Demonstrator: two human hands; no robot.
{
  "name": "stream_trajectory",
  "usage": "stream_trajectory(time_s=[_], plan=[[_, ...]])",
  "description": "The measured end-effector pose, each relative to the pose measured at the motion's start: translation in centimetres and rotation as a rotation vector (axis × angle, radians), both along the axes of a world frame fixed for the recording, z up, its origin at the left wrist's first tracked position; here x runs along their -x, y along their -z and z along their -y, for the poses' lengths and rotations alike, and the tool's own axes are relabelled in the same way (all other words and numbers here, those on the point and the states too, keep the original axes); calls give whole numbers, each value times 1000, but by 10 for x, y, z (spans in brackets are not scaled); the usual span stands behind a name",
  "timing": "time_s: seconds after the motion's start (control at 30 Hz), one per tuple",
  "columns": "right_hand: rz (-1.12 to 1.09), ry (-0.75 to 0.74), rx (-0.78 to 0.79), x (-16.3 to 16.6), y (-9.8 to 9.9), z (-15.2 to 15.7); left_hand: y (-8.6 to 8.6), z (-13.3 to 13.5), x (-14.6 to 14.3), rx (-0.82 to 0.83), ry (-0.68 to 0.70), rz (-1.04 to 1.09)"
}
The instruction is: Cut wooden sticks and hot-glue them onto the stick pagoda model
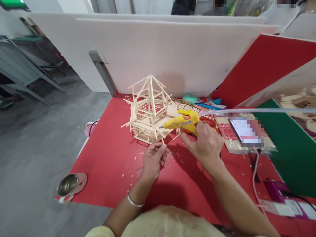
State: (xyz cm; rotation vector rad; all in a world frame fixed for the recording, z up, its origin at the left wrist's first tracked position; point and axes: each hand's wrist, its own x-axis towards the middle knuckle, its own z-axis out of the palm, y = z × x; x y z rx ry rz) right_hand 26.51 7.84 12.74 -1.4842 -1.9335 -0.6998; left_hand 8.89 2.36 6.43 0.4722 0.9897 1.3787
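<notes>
A gazebo-like model of thin wooden sticks (144, 126) with a pointed roof frame stands on the red tabletop (106, 158). My right hand (206, 141) is wrapped round a yellow hot glue gun (181, 122), its nozzle pointing left at the model's front right side. A clear glue stick (237, 111) runs out of the back of the gun. Just in front of the model, my left hand (154, 158) pinches a short wooden stick (162, 141) between thumb and fingers. The stick's upper end is close to the model's base; I cannot tell whether they touch.
Loose sticks (182, 105) lie behind the model. To the right are packs of sticks (224, 131) with a phone (247, 130) on top, and a power strip (281, 208). A metal cup (69, 185) sits at the front left corner. White boards (148, 52) stand behind.
</notes>
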Motion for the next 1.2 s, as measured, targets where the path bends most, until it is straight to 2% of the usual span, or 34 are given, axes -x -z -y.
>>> stream_trajectory(time_s=[0.43,0.63,0.73,0.9,1.07,1.2], plan=[[-4,-62,-14,5,-2,-12,9,-5,1,11,-12,19],[-152,30,106,-23,-8,18,10,5,1,-54,63,2],[-206,68,146,-40,-17,41,8,12,-8,-83,24,-5],[-256,100,155,-55,-29,71,-16,21,-27,-97,-42,37],[-263,96,157,-59,-32,91,-51,27,-34,-122,32,141],[-281,93,136,-59,-32,106,-66,37,-34,-133,60,163]])
